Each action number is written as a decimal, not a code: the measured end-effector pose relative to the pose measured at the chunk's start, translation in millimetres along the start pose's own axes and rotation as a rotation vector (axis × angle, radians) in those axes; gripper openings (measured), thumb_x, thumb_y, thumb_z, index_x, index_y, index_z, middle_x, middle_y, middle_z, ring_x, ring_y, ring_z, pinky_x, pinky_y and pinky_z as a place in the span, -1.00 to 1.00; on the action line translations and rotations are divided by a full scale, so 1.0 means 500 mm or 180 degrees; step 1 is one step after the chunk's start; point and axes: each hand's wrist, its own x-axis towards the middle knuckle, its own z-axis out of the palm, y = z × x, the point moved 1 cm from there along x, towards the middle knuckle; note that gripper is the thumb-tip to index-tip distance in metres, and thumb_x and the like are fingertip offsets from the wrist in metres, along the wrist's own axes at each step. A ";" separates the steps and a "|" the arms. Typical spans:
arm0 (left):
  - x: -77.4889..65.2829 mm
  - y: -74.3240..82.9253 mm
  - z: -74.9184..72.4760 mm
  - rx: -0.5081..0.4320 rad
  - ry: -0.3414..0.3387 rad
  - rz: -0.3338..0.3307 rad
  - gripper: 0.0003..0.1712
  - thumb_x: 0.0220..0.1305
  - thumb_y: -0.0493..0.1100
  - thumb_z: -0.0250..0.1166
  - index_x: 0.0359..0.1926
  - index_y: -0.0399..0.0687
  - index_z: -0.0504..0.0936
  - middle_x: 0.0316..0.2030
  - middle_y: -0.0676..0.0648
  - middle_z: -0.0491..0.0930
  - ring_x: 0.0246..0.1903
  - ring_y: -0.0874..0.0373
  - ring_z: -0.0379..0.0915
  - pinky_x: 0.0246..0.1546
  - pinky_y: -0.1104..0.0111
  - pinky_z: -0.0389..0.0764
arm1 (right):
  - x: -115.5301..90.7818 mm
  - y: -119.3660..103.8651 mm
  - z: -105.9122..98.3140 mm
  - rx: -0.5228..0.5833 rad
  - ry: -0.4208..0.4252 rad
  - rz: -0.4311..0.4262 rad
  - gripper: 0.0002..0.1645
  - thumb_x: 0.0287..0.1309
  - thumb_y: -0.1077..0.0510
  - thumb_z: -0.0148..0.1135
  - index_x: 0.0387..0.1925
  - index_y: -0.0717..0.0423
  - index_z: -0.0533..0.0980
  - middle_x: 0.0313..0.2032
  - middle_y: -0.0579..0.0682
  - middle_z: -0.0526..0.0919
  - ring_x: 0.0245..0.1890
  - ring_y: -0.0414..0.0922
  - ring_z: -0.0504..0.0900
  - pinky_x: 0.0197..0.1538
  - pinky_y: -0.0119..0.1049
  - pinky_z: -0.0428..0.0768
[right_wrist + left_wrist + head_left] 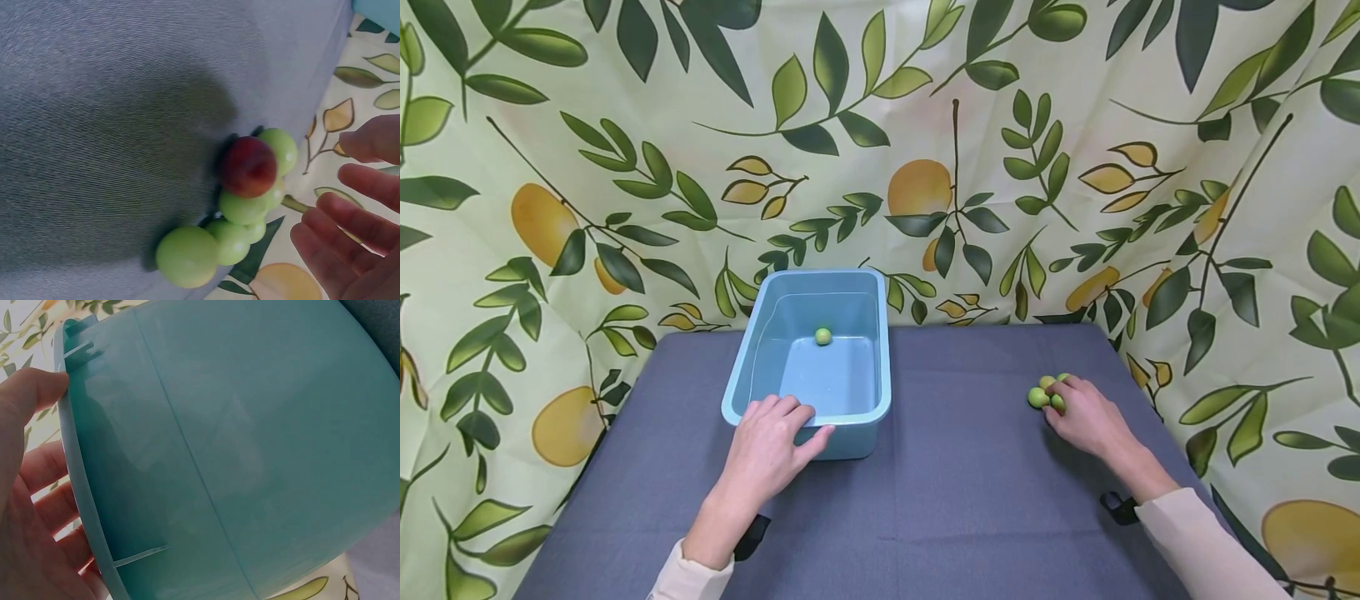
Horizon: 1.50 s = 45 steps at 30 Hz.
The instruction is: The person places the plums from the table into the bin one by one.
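A light blue plastic tub point(883, 333) stands on the table, with one round green fruit point(823, 336) inside, toward its far end. My left hand point(775, 450) rests on the tub's near rim, fingers over the edge; in the left wrist view the thumb touches the rim point(80, 487). At the right, my right hand point(1090, 417) hovers by a cluster of small green fruits point(1038, 397). In the right wrist view its fingers point(350, 219) are spread apart, holding nothing, beside several green fruits point(187, 256) and one dark red fruit point(248, 167). The hand hides the red one from the head view.
A grey-blue cloth point(955, 500) covers the table. Behind and at both sides hangs a pale curtain point(685, 108) printed with leaves and orange fruit. Between the tub and the fruit cluster lies a stretch of cloth. Dark straps point(1120, 507) show at the wrists.
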 end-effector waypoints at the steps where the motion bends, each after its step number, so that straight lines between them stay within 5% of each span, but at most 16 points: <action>1: 0.000 0.000 0.000 -0.0001 0.0002 0.0000 -0.74 0.15 0.07 0.46 -0.39 0.00 0.71 -0.44 0.06 0.59 -0.45 0.08 0.38 -0.39 0.24 0.32 | -0.001 0.002 0.003 0.0006 -0.0011 0.0005 -0.69 0.13 0.19 0.34 -0.12 0.31 0.64 -0.14 0.23 0.60 -0.16 0.21 0.58 -0.39 0.06 0.54; 25: -0.001 0.000 0.001 -0.0020 0.0000 -0.0001 -0.75 0.15 0.06 0.46 -0.40 0.00 0.70 -0.46 0.07 0.56 -0.47 0.09 0.35 -0.39 0.25 0.31 | -0.016 0.034 0.059 -0.0039 -0.0144 0.0109 -0.88 0.06 0.22 0.39 -0.34 0.14 0.61 -0.35 0.02 0.51 -0.31 0.03 0.52 -0.35 0.02 0.52; 30: -0.001 0.000 0.001 -0.0013 0.0027 0.0009 -0.75 0.16 0.07 0.45 -0.41 0.00 0.70 -0.47 0.07 0.55 -0.47 0.09 0.34 -0.39 0.25 0.31 | -0.019 0.035 0.069 0.0116 -0.0209 0.0109 -0.86 0.04 0.25 0.39 -0.32 0.16 0.61 -0.37 -0.01 0.51 -0.40 -0.08 0.47 -0.36 -0.04 0.49; 45: -0.001 0.000 0.001 -0.0017 0.0067 0.0023 -0.75 0.16 0.07 0.44 -0.41 0.00 0.70 -0.46 0.06 0.56 -0.47 0.08 0.36 -0.39 0.24 0.32 | -0.021 0.016 0.085 0.0644 0.0029 0.0063 -0.73 -0.02 0.28 0.47 -0.23 0.30 0.65 -0.29 0.13 0.64 -0.30 0.02 0.59 -0.22 -0.03 0.56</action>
